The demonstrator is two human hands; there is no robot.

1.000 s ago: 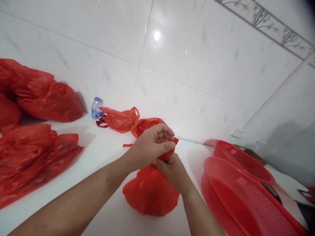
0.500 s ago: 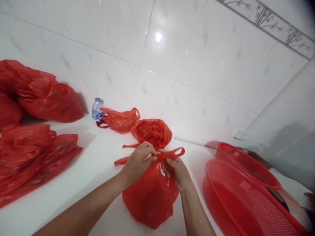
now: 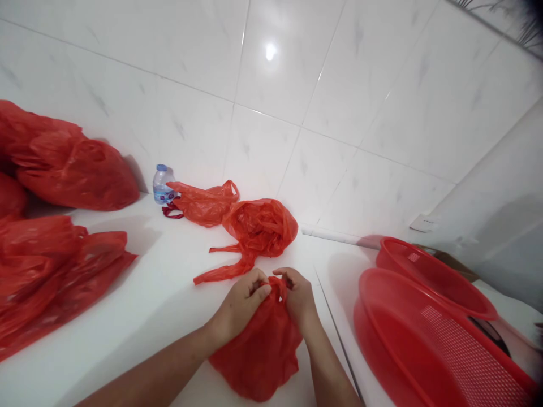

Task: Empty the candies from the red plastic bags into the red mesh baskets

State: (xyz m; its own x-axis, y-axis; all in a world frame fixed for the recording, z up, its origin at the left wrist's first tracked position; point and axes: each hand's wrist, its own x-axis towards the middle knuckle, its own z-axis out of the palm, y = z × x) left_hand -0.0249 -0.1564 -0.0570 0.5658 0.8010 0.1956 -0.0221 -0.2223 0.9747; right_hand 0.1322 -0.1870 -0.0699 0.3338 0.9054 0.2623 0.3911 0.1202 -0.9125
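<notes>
A filled red plastic bag (image 3: 258, 356) rests on the white table, its gathered top between both my hands. My left hand (image 3: 248, 299) pinches the bag's neck from the left, thumb and fingers pressed together. On the other side, my right hand (image 3: 297, 297) has its fingers curled around the bag's handle loop, partly hidden by the plastic. Just beyond my hands lies a crumpled red plastic bag (image 3: 267, 226) with its handle strips trailing left. Another, flatter red bag (image 3: 206, 203) lies behind it on the left.
A small water bottle (image 3: 163, 186) stands by the tiled wall. Several red bags (image 3: 85, 175) are piled at the left, with loose ones (image 3: 63, 271) in front. Red plastic baskets (image 3: 390, 339) stand at the right, near a seam in the tabletop.
The handle loop that stuck out to the right above my right hand is now drawn in at the neck. My hands have moved slightly lower in view.
</notes>
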